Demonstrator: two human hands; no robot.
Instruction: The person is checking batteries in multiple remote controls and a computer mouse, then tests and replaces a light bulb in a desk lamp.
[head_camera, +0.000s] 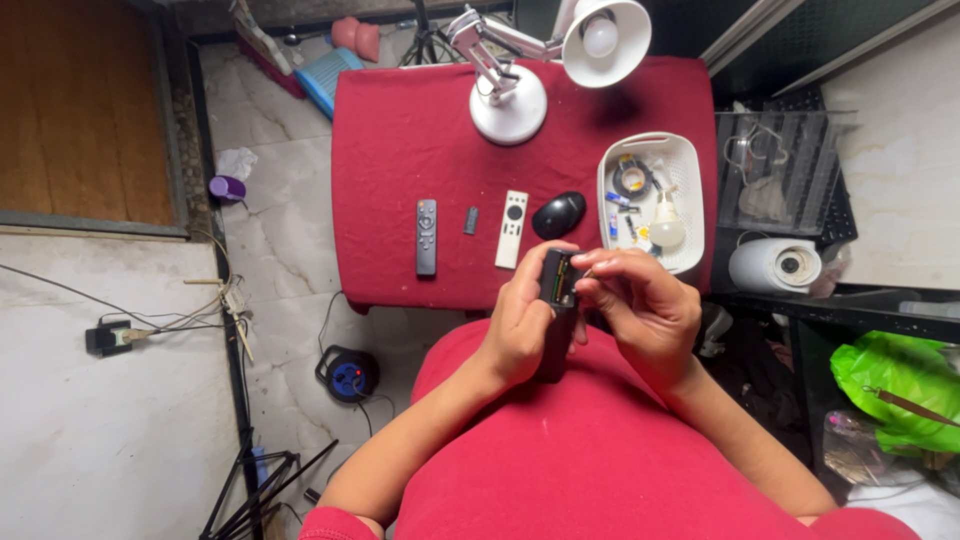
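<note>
1. Three remotes are in view: a dark grey remote (426, 237) on the left of the table, a white remote (512, 229) near the middle, and a black remote (556, 312) held up in the hands at the near edge.
2. One small dark cover piece (471, 220) lies between the grey and white remotes, apart from both.
3. One black computer mouse (558, 214) sits just right of the white remote.
4. One white tray (683, 160) stands at the right of the table, holding a roll of tape, a light bulb and small bits too small to tell.
5. One white desk lamp (520, 80) stands at the far edge, its shade turned towards the camera.
6. The table (400, 150) is covered in red cloth; around it is pale marble floor (280, 250), with a blue cable reel (348, 374) near the left and a black shelf unit on the right.
7. The left hand (520, 325) is wrapped closed around the black remote, holding it upright with its open back facing up.
8. The right hand (640, 305) is curled narrow, fingertips (585, 275) pinched at the remote's open compartment; whether they hold something there cannot be told.
</note>
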